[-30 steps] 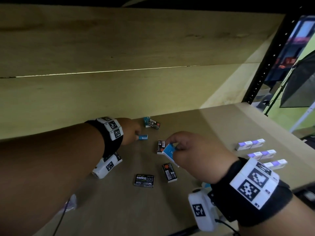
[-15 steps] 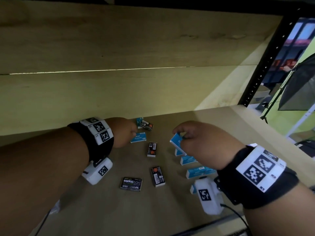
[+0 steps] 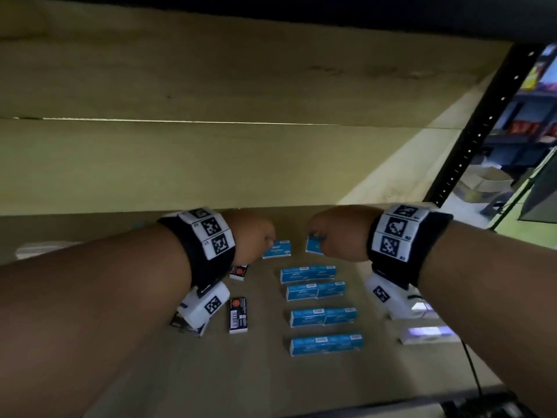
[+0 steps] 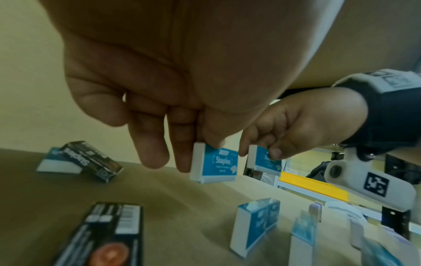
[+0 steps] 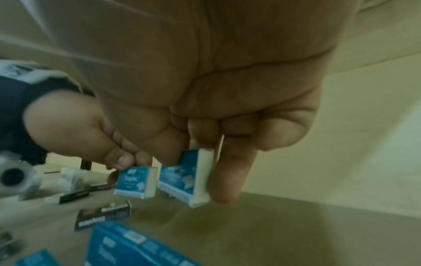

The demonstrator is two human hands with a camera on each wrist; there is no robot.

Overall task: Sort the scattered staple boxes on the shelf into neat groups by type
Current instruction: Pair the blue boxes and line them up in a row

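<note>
My left hand (image 3: 256,236) pinches a blue staple box (image 3: 276,249) (image 4: 214,164) just above the shelf. My right hand (image 3: 328,233) pinches a second blue staple box (image 3: 313,245) (image 5: 189,181) close beside it. Both boxes hang side by side at the far end of a column of paired blue boxes (image 3: 316,290). Black staple boxes (image 3: 237,314) lie scattered to the left, one more (image 3: 238,271) partly under my left wrist. In the left wrist view a black box (image 4: 91,160) leans on a blue one near the back wall.
White and purple boxes (image 3: 426,334) sit at the right, under my right wrist. The wooden back wall (image 3: 211,164) rises just behind the hands. A black shelf upright (image 3: 470,152) stands at the right edge. The shelf board (image 3: 241,372) is bare toward the front.
Both hands moved toward each other and farther back, each carrying its blue box. The view has shifted, so the column of blue boxes now shows below the hands.
</note>
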